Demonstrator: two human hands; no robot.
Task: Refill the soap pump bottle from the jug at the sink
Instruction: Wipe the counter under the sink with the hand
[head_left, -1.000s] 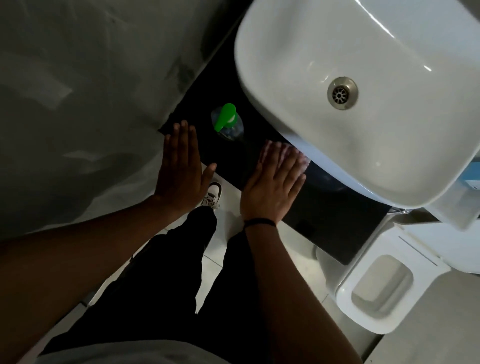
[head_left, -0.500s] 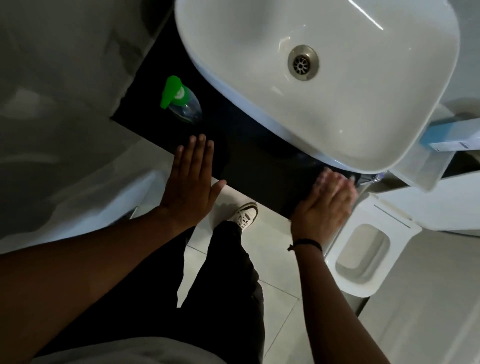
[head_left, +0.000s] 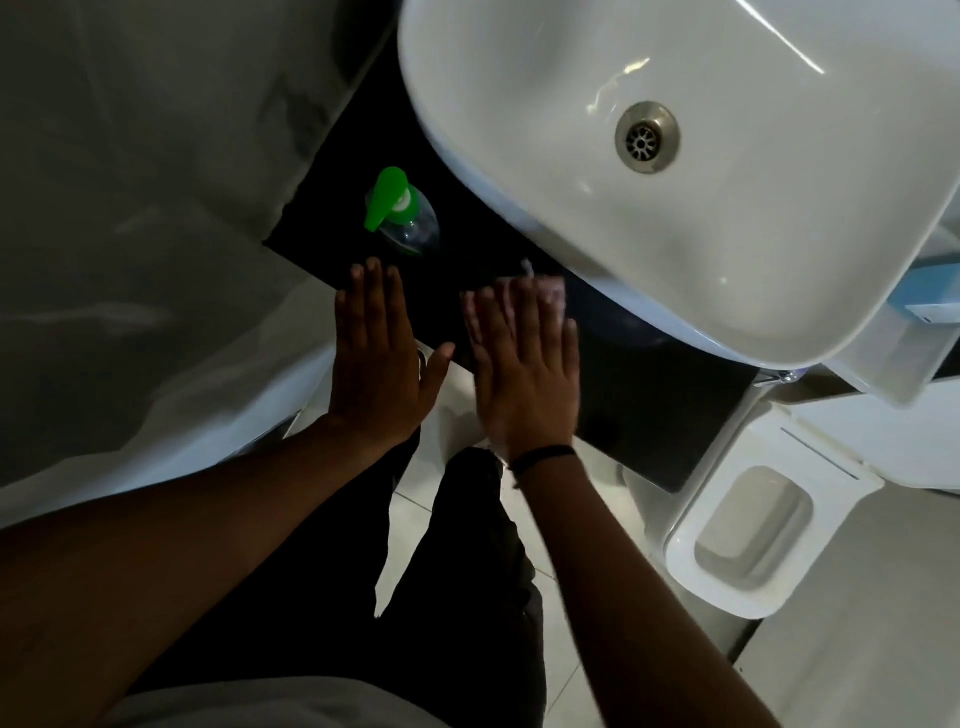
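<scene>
A clear soap pump bottle (head_left: 410, 228) with a green pump head stands on the black counter (head_left: 649, 410), left of the white sink basin (head_left: 519, 182). My left hand (head_left: 379, 358) is flat and open just below the bottle, fingertips a little short of it. Beside it, my right hand (head_left: 524, 369) is also flat and open over the counter's front edge, holding nothing and slightly blurred. No jug is in view.
A white toilet (head_left: 748, 540) with its lid up sits low at the right. A white tub-like rim (head_left: 218, 415) runs along the left. A light blue box (head_left: 935, 306) shows at the right edge. My dark trouser legs stand on pale floor tiles.
My right hand has swung back left from the counter's right end to beside my left hand. The view has shifted, so the bottle now lies just above my left fingertips.
</scene>
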